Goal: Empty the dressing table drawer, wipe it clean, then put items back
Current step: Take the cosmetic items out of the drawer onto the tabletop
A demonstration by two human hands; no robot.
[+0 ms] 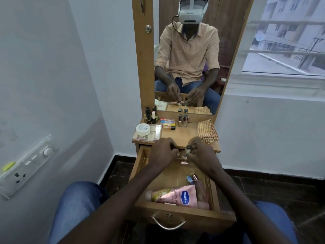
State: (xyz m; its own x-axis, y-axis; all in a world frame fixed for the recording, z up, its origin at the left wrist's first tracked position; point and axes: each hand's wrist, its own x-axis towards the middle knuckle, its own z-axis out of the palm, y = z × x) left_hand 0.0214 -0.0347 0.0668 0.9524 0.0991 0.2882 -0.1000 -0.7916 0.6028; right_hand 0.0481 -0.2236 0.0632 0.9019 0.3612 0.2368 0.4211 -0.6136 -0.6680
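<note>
Nearest, the pulled-out drawer of the dressing table shows its front panel and a curved metal handle, set between the person's two knees in blue jeans.

Inside, at the near end, lies a pink Vaseline tube, flat on its side. A slim pink bottle lies just right of it, against the right wall, with a small blue item beside its cap. Farther in, a small rose-coloured item lies alone on the drawer floor.

Both hands reach over the far end of the drawer, close together. The left hand has its fingers curled round a small pale item, mostly hidden. The right hand pinches a small dark-capped bottle between thumb and fingers.

Beyond, on the table:
- at the right, a folded checked cloth;
- at the left, a white round jar resting on a clear plastic box;
- at the far left, a cluster of nail polish bottles;
- toward the far middle, a colourful flat box and two metallic-capped bottles.

Farthest, the mirror reflects the seated person.
</note>
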